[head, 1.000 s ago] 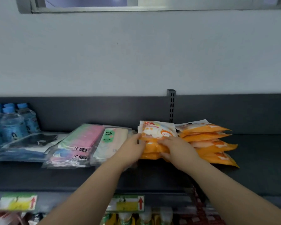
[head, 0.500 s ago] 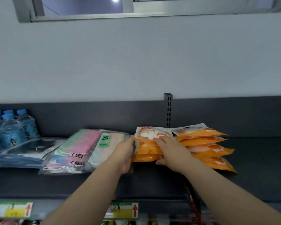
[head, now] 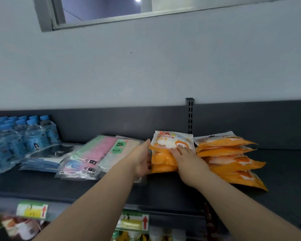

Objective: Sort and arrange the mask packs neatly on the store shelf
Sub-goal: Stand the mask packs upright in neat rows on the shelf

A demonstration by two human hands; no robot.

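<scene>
Lying just right of the middle of the frame, a small pile of orange mask packs (head: 163,154) is pressed by two hands on the dark shelf (head: 285,171). The left hand (head: 142,159) is held flat against the pile's left side, fingers straight, and nothing is gripped by it. The right hand (head: 189,160) is laid flat on the top pack, fingers spread, and nothing is gripped by it either.

Just to the right, more orange packs (head: 233,159) are spread out in a messy fan, one over the other. To the left, pink and green packs (head: 94,153) and a pack marked FACE MASK (head: 119,150) are seen. Dark packs (head: 47,153) and water bottles (head: 30,136) are found at the far left.

The packs are judged to be light, soft and thin, in shiny plastic that may slide easily. A pile is best taken by both long sides, or pushed from the edges with flat hands, so that no pack slips out. The fanned packs are probably to be gathered next.
</scene>
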